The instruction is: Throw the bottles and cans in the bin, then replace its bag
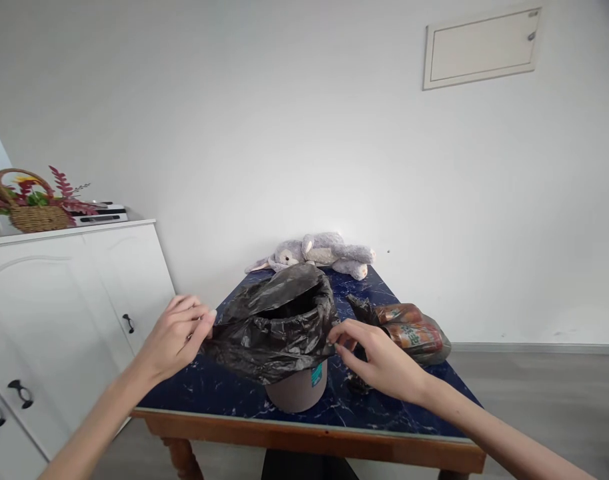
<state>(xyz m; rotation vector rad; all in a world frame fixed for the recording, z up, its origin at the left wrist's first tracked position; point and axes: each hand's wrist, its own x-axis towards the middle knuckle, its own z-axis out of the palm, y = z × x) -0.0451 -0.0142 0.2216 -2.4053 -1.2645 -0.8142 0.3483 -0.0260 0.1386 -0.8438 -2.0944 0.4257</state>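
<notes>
A small grey-brown bin [297, 393] stands near the front of a dark blue marble-patterned table [219, 393]. A black plastic bag [277, 323] is draped over the bin's rim, with its mouth gaping upward. My left hand [177, 335] pinches the bag's left edge. On the other side, my right hand [377, 357] pinches the bag's right edge, fingers closed on the plastic. Most of the bin is hidden under the bag.
A tied bag with orange-labelled bottles [409, 330] lies on the table just right of my right hand. A grey plush rabbit [317, 252] lies at the table's far edge by the wall. A white cabinet [69, 300] with a flower basket [31, 207] stands left.
</notes>
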